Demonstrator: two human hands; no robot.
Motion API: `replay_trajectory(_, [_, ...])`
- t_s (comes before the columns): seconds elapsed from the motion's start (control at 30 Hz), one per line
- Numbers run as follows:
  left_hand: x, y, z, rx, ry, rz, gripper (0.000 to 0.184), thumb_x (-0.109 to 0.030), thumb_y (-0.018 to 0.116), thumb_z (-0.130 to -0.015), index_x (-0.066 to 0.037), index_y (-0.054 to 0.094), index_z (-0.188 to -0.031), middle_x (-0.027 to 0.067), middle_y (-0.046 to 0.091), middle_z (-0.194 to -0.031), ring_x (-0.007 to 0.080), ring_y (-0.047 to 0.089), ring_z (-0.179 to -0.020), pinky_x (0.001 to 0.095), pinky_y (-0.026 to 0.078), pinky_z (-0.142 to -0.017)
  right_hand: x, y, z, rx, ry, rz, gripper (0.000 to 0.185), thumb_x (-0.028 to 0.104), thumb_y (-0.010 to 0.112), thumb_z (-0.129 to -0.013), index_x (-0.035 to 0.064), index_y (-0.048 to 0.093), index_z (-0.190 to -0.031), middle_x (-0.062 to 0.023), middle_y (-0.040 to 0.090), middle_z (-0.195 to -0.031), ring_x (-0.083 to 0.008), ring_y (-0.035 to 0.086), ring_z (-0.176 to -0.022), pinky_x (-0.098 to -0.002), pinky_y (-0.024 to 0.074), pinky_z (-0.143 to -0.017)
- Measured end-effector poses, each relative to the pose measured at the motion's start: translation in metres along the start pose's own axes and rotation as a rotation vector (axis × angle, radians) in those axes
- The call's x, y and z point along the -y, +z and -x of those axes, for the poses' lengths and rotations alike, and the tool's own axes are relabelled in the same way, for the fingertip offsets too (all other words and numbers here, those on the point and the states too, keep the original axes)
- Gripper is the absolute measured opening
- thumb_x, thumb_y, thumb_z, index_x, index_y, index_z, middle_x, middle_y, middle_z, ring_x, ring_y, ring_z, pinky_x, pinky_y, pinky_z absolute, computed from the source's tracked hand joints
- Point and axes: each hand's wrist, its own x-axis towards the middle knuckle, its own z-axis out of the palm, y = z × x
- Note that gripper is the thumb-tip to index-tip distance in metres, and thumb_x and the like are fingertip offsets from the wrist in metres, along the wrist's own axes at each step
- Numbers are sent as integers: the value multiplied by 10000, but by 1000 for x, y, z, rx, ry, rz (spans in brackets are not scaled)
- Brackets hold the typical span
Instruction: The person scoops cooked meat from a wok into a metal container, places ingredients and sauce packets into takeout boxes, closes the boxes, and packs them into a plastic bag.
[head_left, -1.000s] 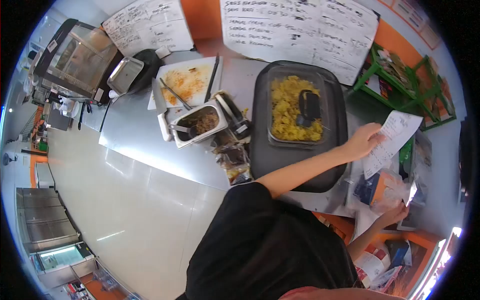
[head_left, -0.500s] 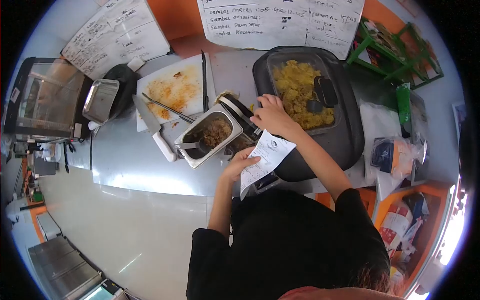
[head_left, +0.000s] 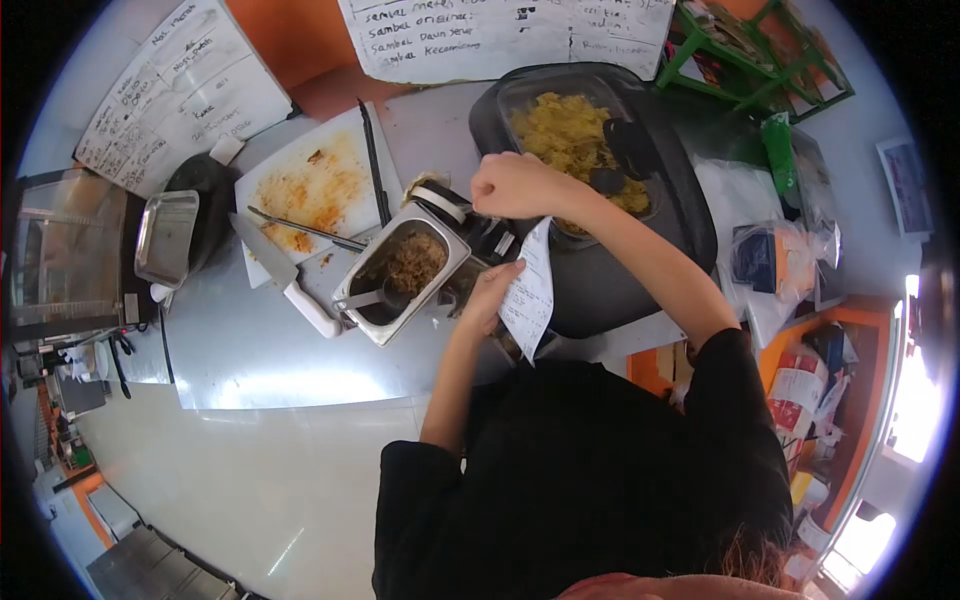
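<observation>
A printed paper slip (head_left: 530, 292) is pinched in my left hand (head_left: 488, 296), hanging in front of the black lidded unit's near edge. My right hand (head_left: 515, 186) is closed above a tape-like roll (head_left: 438, 205) and a dark device (head_left: 492, 240); whatever its fingers hold, if anything, is hidden. Left of my left hand stands a steel container (head_left: 405, 275) of shredded brown food with a ladle in it. Yellow food (head_left: 565, 130) in a clear tub lies beyond my right forearm, on the black unit (head_left: 600, 290).
A knife (head_left: 290, 275) and tongs (head_left: 305, 229) lie by a stained white cutting board (head_left: 310, 185). An empty steel tray (head_left: 167, 238) sits farther left. Green racks (head_left: 730, 62) stand at the back right, with a bagged box (head_left: 775, 260) below them.
The slip has moved from the right side to near the steel container and is now in my left hand. My right hand has swung left and closed. The view has shifted.
</observation>
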Motion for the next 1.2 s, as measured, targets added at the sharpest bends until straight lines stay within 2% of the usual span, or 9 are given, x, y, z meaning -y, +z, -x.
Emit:
replay_trajectory(0.13, [12,-8,-13,-9,38,153,246,-222,541,-823,15,587,-875,73,627,-801,114,593,-642,228,464,-586,27,-6,71,-255,-193,143,131,138,502,-676,46,499,-584,-105,507,-531,-302,535,-590,-407,393,-527])
replay_trajectory(0.4, [1,2,4,180,5,532,354,-264,458,-834,38,520,-1007,139,597,-928,202,593,-795,316,469,-744,-4,25,146,14,129,27,135,180,490,-712,77,562,-662,-139,565,-638,-330,559,-645,-417,428,-578])
replay_trajectory(0.53, [11,-6,-6,317,96,470,437,-298,400,-834,40,470,-1102,124,582,-988,209,561,-905,325,430,-817,-3,23,162,-27,199,-61,132,178,493,-716,78,558,-658,-128,564,-623,-324,556,-634,-412,418,-568])
replay_trajectory(0.63, [17,7,-8,41,182,141,472,-320,363,-835,30,440,-1143,116,554,-1056,197,529,-970,319,403,-847,5,14,180,19,165,-120,129,178,499,-711,77,564,-664,-127,557,-612,-320,552,-627,-407,415,-559])
replay_trajectory(0.77, [6,20,6,296,176,720,509,-361,395,-867,7,364,-1217,122,473,-1165,171,463,-1040,312,367,-877,-3,27,189,-12,153,-90,90,138,524,-702,62,550,-662,-63,552,-564,-220,546,-509,-316,403,-503])
replay_trajectory(0.87, [19,25,-5,49,255,442,492,-338,446,-861,8,380,-1204,115,504,-1123,167,483,-1007,305,377,-864,-19,36,186,59,127,-533,106,116,518,-715,36,528,-646,-25,533,-554,-134,498,-466,-279,392,-495])
replay_trajectory(0.9, [20,30,-7,-63,244,430,411,-287,490,-849,3,458,-1138,80,567,-1003,137,529,-896,269,417,-792,-28,43,186,129,197,-884,115,85,488,-749,21,500,-654,6,457,-535,-62,403,-444,-221,334,-437])
replay_trajectory(1.0, [35,25,-22,-184,270,373,324,-257,528,-836,-5,538,-1040,28,599,-849,93,543,-751,220,440,-686,-39,52,187,89,429,-1311,107,66,456,-778,26,489,-684,31,389,-515,-36,346,-417,-187,254,-388])
replay_trajectory(1.2, [33,29,-25,-296,211,392,221,-250,587,-804,-43,595,-882,2,581,-719,64,507,-595,188,414,-545,-38,67,189,-12,478,-1566,129,88,441,-814,32,462,-700,33,350,-458,-17,283,-361,-175,206,-347])
